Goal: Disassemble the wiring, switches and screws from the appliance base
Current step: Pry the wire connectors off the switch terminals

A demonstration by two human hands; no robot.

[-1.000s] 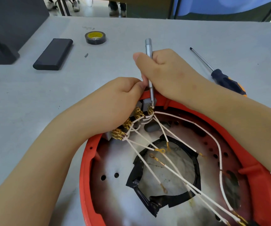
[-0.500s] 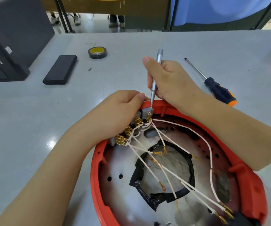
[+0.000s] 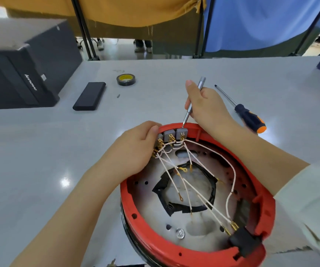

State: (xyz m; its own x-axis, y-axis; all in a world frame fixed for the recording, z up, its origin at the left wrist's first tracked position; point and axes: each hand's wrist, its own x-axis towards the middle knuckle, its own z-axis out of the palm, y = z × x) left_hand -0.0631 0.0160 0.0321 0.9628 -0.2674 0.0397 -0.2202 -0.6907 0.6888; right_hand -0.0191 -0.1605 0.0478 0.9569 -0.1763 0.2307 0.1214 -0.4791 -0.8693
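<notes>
A round red appliance base lies open side up in front of me. Grey switches with brass terminals sit in a row inside its far rim. White wires fan out from them across the base. My right hand grips a thin silver screwdriver, whose tip touches the rightmost switch at the rim. My left hand rests on the rim's far left, fingers curled against the leftmost switches. A black plug block sits at the near right rim.
An orange-and-black screwdriver lies right of my right hand. A black flat case, a roll of black tape, a small loose bit and a black computer case occupy the far left of the grey table.
The view has tilted up and pulled back, so more of the base shows. My right hand has lifted and tilted the silver screwdriver, its tip now at the rightmost switch's top.
</notes>
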